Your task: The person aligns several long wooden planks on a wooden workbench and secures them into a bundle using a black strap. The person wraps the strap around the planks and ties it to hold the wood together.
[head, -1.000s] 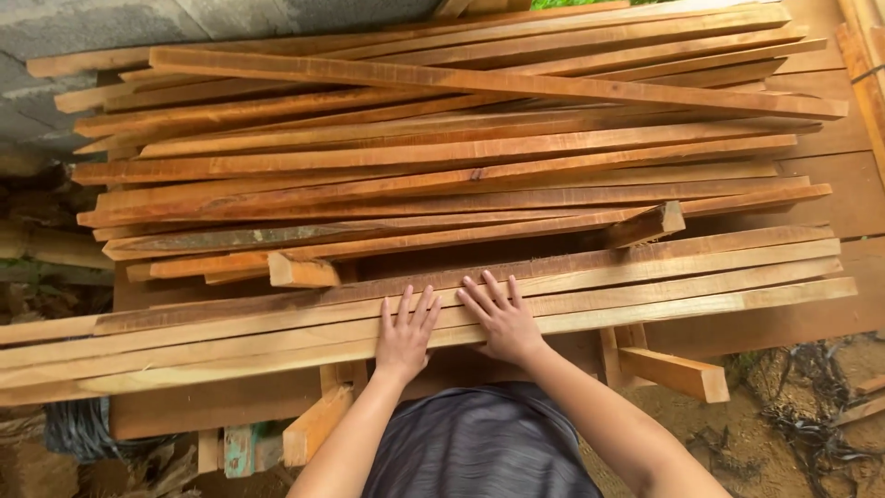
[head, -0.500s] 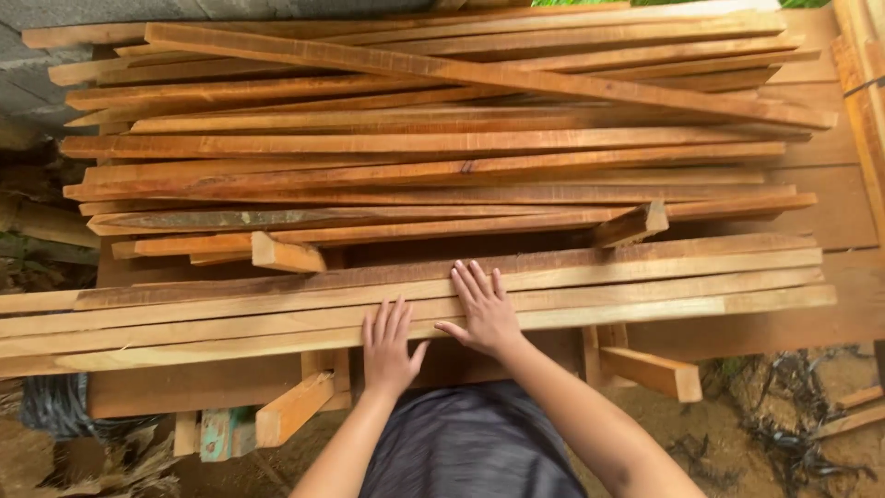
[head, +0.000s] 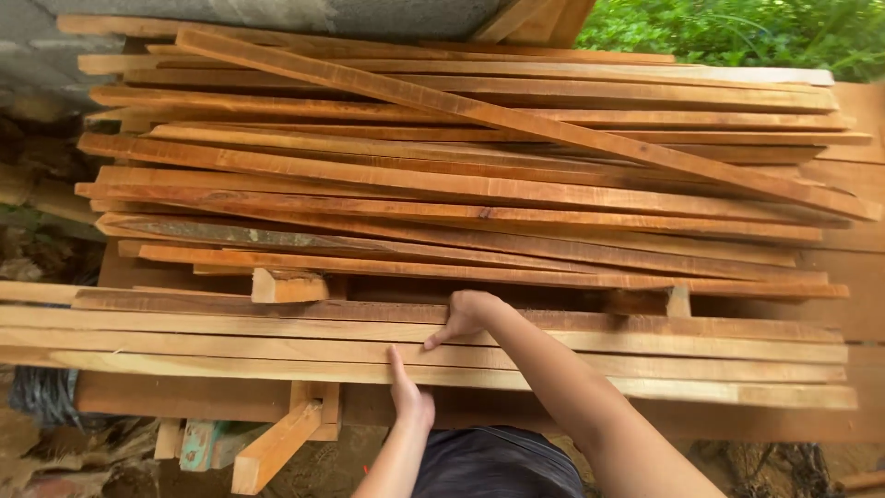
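Since the earlier frame both hands slid off the flat top: right hand [head: 466,315] now curled over far edge of near plank row [head: 645,346], left hand [head: 408,397] w/ fingers together pressing its near edge, messy plank pile [head: 461,175] beyond.

Two bare hands: left hand [head: 410,398], right hand [head: 464,314]; four pale long wooden planks [head: 645,369] in front; one short wooden offcut block [head: 288,287].
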